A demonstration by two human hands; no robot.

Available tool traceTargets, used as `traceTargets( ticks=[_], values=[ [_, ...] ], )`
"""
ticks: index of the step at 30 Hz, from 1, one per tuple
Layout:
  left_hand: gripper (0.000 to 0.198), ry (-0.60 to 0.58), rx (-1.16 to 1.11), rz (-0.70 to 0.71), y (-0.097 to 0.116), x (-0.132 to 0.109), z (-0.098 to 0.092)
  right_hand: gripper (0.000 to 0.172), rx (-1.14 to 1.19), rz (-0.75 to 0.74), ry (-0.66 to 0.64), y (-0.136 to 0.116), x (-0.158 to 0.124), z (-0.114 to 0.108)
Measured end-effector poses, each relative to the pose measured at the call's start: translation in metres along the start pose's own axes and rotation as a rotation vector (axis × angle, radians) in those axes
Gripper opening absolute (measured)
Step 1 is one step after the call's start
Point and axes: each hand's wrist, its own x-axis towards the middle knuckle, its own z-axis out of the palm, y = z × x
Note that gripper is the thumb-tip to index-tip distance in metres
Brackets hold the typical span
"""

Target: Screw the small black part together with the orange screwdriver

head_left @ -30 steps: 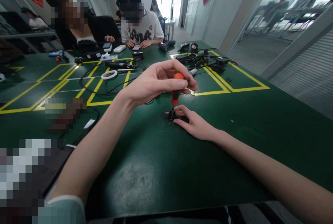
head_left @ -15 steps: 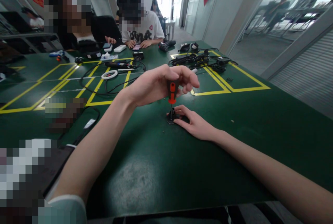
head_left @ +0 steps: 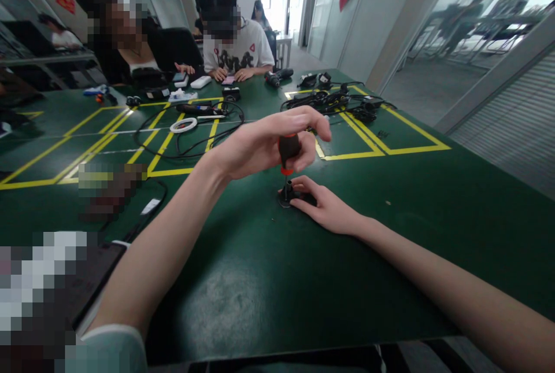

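Note:
My left hand (head_left: 281, 136) is closed around the black and red handle of a screwdriver (head_left: 288, 153), its fingers curled over the top. The screwdriver stands nearly upright, its thin shaft reaching down into a small black round part (head_left: 285, 196) that lies on the green table. Where the tip meets that part is too small to make out. My right hand (head_left: 323, 205) rests on the table, thumb and fingers pinching the black part from the right side and covering some of it.
Black cables (head_left: 321, 100) lie bundled at the back, within yellow tape lines. Near a roll of white tape (head_left: 183, 125) runs a long looped cord. A power drill (head_left: 278, 77) sits at the far edge. Two people sit across the green table (head_left: 347, 292); a dark device (head_left: 99, 269) is at left.
The screwdriver handle has turned about its axis, and the fingers of my left hand have shifted around it. My right hand and the black part stay in place.

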Motion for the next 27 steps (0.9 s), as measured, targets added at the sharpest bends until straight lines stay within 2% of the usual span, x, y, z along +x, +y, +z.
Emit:
traceTargets(
  ticks=[1,3,6,8,10,13,15,18,21,24,27],
  values=[
    [0.028,-0.064,0.017,-0.005,0.003,-0.003,-0.004,0.022,0.0,-0.001,0.0,0.0,0.0,0.0],
    [0.025,-0.089,0.07,-0.013,0.008,-0.007,-0.01,0.021,0.002,0.001,0.005,0.0,0.0,0.001],
    [0.023,-0.062,0.13,0.015,0.009,-0.009,-0.012,0.019,0.004,0.0,0.011,0.0,0.0,0.001],
    [0.023,0.022,0.182,0.051,0.006,-0.007,-0.008,0.019,0.008,-0.005,0.009,0.0,0.0,0.001],
    [0.024,0.169,0.278,0.085,0.002,-0.003,-0.002,0.02,0.003,-0.006,0.009,-0.001,0.0,0.0],
    [0.027,0.4,0.51,0.167,-0.004,0.004,0.006,0.02,-0.016,-0.002,0.008,-0.001,0.001,-0.001],
    [0.026,0.481,0.712,0.254,-0.008,0.007,0.01,0.02,-0.024,0.004,0.007,-0.001,0.001,-0.001],
    [0.021,0.423,0.996,0.311,-0.01,0.008,0.014,0.019,-0.021,0.006,0.02,-0.001,0.001,0.0],
    [0.023,0.317,1.153,0.249,-0.002,0.002,0.016,0.019,-0.01,-0.001,0.022,-0.001,0.001,0.001],
    [0.049,0.202,1.163,0.218,0.013,-0.011,0.016,0.018,-0.01,-0.01,0.016,-0.002,0.001,0.0],
    [0.054,0.113,1.13,0.225,0.025,-0.021,0.014,0.019,-0.019,-0.005,0.02,-0.002,0.001,0.0]
  ],
)
